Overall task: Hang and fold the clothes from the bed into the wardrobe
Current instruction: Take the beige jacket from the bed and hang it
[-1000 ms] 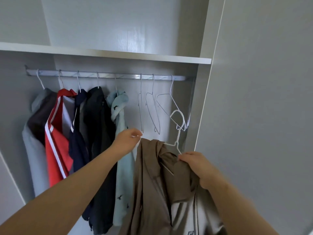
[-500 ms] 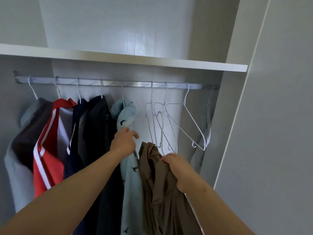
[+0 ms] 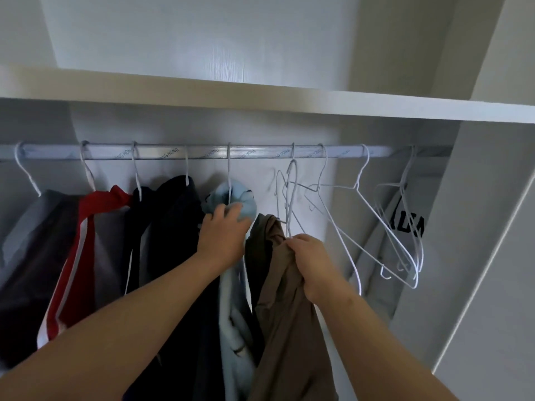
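head view: right hand, fingers curled tight, grips the brown garment with its hanger at 5 o'clock, hook just under the rail. left hand curls its fingers over the pale blue top, pushing toward 9, likely clearing a gap.

Metal hanging rail is running left to right under the white shelf. White wire hangers are hooking straight onto it. Left to right they are carrying a grey garment, a red jacket with white stripe, a navy top, a black garment and a light blue top. Empty wire hangers are hanging right of centre. At the far right end, bunched hangers are hanging in front of a grey garment with black lettering.
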